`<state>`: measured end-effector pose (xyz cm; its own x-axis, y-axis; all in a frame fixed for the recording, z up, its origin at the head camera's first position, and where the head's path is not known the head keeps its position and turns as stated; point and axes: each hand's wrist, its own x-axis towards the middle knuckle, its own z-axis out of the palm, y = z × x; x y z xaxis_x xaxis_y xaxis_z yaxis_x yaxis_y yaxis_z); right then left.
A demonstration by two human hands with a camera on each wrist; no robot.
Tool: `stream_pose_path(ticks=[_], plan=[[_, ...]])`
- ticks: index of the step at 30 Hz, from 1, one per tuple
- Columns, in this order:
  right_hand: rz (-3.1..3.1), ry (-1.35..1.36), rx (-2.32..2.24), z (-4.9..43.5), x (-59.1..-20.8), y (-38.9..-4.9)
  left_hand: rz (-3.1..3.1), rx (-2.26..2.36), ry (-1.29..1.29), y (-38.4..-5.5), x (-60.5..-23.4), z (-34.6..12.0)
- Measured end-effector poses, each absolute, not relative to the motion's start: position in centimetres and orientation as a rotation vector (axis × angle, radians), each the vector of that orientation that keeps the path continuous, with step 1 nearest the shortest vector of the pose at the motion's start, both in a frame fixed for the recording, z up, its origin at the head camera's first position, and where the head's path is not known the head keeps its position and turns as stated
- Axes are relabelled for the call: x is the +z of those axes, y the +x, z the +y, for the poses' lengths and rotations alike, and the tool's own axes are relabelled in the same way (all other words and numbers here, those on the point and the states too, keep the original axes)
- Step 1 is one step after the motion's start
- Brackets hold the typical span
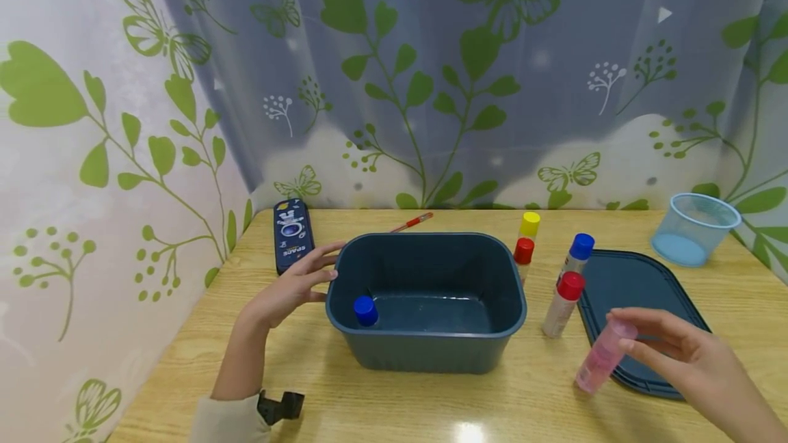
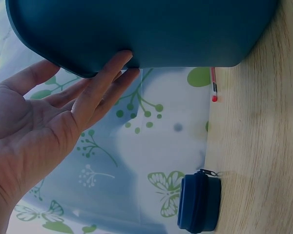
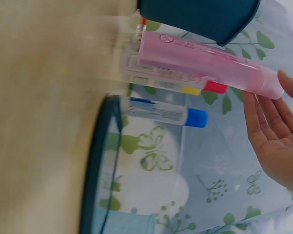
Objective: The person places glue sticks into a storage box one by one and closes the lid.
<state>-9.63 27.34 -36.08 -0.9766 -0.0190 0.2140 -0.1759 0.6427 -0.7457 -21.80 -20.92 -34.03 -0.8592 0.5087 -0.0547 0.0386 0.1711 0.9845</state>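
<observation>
A dark teal plastic bin (image 1: 431, 351) stands mid-table with a blue-capped tube (image 1: 366, 310) at its left inside. My left hand (image 1: 299, 284) touches the bin's left side, its fairly straight fingers (image 2: 105, 83) against the outer wall near the rim. To the right of the bin, my right hand (image 1: 671, 347) pinches the top of a translucent pink tube (image 1: 597, 364) between thumb and fingers. The tube leans, and small print shows on its side in the right wrist view. Nearby stand glue tubes: two with red caps (image 1: 570, 286) (image 1: 523, 251), one yellow-capped (image 1: 530, 225) and one blue-capped (image 1: 581, 247).
A dark teal lid (image 1: 634, 286) lies on the table under and behind my right hand. At the back right is a light blue mesh basket (image 1: 695, 231). A dark pencil case (image 1: 293, 234) and a red pen (image 1: 414, 222) lie behind the bin, before a leaf-patterned curtain (image 1: 418, 122).
</observation>
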Motion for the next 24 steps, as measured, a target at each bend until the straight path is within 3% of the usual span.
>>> stream_pose_path(ticks=[24], plan=[[-2.468, 0.342, 1.250, 25.3, -29.4, -11.1, 2.084, 1.730, 0.509, -21.8, -34.0, -20.9]])
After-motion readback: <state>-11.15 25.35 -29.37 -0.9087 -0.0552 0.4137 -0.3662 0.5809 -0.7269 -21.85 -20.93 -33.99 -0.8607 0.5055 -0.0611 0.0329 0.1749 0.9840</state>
